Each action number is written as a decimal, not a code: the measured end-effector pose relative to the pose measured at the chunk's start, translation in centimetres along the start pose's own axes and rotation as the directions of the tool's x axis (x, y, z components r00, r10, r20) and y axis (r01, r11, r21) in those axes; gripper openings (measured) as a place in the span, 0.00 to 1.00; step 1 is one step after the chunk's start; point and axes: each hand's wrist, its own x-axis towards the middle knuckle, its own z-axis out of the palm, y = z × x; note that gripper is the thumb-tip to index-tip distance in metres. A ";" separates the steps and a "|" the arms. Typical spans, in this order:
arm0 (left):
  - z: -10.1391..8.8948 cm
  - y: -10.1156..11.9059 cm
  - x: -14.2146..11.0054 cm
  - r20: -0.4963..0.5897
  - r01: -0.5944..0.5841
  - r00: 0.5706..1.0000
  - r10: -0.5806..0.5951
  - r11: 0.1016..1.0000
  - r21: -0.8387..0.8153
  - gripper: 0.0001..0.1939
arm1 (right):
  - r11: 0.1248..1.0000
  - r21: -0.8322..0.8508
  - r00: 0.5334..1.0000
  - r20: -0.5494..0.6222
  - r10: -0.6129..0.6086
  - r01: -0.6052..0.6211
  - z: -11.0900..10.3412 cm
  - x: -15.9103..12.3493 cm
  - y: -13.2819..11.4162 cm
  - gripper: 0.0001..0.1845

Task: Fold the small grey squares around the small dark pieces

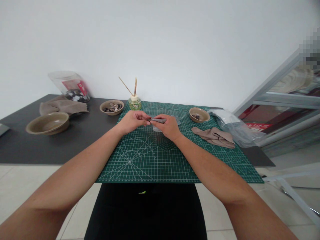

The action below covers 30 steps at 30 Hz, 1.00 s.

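Observation:
Above the green cutting mat (135,150), my two hands meet at the fingertips. My right hand (168,126) is closed around a slim grey pen-like tool (160,120), whose tip points left. My left hand (133,121) pinches with thumb and fingers at that tip; whatever sits in the pinch is too small to make out. Below the hands a clear plastic piece (157,128) lies on the mat, partly covered by my right hand.
Left of the mat stand a bowl of small stones (113,107), a larger bowl (48,124), a brown cloth (63,106) and a tilted clear jar (70,86). A reed diffuser (135,102) stands behind. Rightward are a small bowl (199,115), another cloth (215,137) and a plastic bag (237,126).

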 end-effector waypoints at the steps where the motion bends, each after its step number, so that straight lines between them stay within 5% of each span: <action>1: 0.0 0.0 0.0 -0.003 0.000 1.000 0.000 1.000 0.006 0.15 | 1.000 -0.004 1.000 -0.007 0.003 -0.003 0.0 0.0 0.0 0.09; 15: 0.3 0.4 -0.2 -0.039 -0.014 0.999 0.014 1.000 0.004 0.17 | 0.999 -0.032 0.998 -0.053 -0.041 0.039 0.2 -0.1 0.0 0.08; 30: 0.2 0.2 -0.1 -0.009 0.003 1.000 -0.003 1.000 -0.006 0.16 | 0.998 0.057 0.999 0.042 0.001 -0.003 0.1 0.2 0.2 0.10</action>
